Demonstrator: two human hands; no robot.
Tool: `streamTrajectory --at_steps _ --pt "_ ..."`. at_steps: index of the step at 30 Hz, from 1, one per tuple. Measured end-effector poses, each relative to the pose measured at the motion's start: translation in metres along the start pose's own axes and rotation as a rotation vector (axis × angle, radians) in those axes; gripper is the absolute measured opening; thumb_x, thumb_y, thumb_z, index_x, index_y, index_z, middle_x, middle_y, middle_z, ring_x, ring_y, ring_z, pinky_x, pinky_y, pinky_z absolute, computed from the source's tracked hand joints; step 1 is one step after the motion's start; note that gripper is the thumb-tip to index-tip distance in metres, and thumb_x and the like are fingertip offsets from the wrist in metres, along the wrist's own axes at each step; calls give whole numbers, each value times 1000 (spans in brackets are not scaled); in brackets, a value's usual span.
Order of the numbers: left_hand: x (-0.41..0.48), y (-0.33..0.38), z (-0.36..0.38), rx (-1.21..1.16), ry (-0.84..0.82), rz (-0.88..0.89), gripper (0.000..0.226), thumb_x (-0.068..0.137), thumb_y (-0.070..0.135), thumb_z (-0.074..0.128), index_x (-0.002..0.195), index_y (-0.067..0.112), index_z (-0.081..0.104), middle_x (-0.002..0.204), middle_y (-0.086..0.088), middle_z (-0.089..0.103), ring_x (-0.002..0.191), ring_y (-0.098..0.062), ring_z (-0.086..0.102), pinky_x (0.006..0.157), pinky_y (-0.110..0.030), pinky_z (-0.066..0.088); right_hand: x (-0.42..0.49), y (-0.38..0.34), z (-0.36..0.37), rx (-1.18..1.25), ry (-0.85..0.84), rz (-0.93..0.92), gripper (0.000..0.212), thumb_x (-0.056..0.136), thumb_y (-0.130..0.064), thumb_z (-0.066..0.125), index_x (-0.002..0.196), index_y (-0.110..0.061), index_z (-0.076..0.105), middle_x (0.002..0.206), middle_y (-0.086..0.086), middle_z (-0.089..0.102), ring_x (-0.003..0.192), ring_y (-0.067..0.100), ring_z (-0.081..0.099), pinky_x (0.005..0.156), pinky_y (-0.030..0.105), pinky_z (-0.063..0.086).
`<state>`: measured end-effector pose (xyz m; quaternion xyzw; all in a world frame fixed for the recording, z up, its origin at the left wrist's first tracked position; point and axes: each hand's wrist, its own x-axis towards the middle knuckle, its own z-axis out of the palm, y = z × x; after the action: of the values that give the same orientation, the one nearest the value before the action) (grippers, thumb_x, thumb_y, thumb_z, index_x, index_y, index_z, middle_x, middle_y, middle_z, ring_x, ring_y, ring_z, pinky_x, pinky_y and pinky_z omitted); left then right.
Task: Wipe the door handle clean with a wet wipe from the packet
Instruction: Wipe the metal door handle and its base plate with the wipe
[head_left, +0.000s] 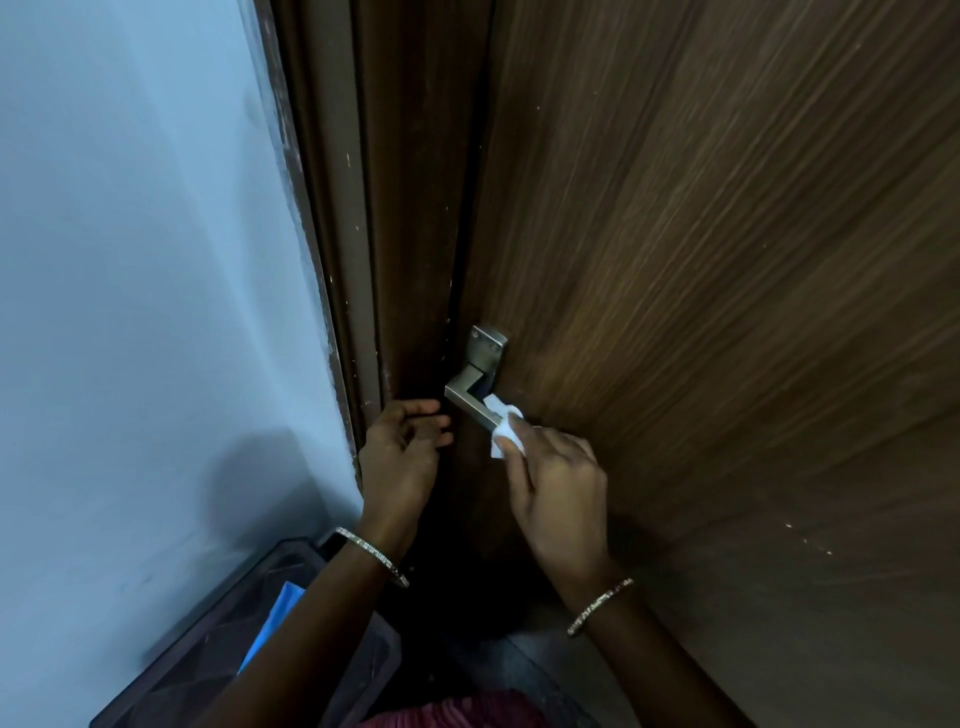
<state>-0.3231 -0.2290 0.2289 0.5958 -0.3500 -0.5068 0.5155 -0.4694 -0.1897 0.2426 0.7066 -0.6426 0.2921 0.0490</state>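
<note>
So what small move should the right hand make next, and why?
Probably slide the wet wipe along the door handle toward its corner: the right hand presses it only on the lever's free end, and the rest of the metal lies uncovered.

A wall (130, 260) fills the left of the frame, a door frame (363, 208) runs down the centre and a door (727, 260) takes up the right. Just below centre, the door handle (467, 400) juts from its plate (488, 345) on the door's left edge. A wet wipe (504, 431) lies over the lever's right end, pinched there by the right hand (561, 488), which reaches up from lower right. The left hand (400, 457) is just left of the lever, in front of the door frame and apart from the handle. At lower left, against the wall, stands a container (218, 639) with a flat item (275, 618) inside it.
</note>
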Motion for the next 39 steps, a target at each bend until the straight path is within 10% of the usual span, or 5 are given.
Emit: streamTrajectory --at_steps 17,28,39 --pt "6 15 7 17 -90 -109 31 89 54 64 97 26 72 98 4 76 87 -15 74 82 -35 56 10 -6 -18 -2 -266 132 27 102 -37 49 117 -24 67 107 -2 75 94 19 72 75 26 50" --pt "19 16 14 5 -28 -142 24 80 43 78 88 19 78 82 -2 79 84 -20 76 70 -27 54 39 -28 -25 -35 146 2 39 81 -8 70 118 -19 72 114 -3 62 105 15 51 85 19 50" --pt "23 15 14 -43 -58 -193 27 83 35 79 92 10 78 85 -2 79 75 -10 75 50 -13 47 57 -5 12 4 -83 -59 17 85 -7 73 99 -16 76 90 5 76 76 25 74 65 36 60"
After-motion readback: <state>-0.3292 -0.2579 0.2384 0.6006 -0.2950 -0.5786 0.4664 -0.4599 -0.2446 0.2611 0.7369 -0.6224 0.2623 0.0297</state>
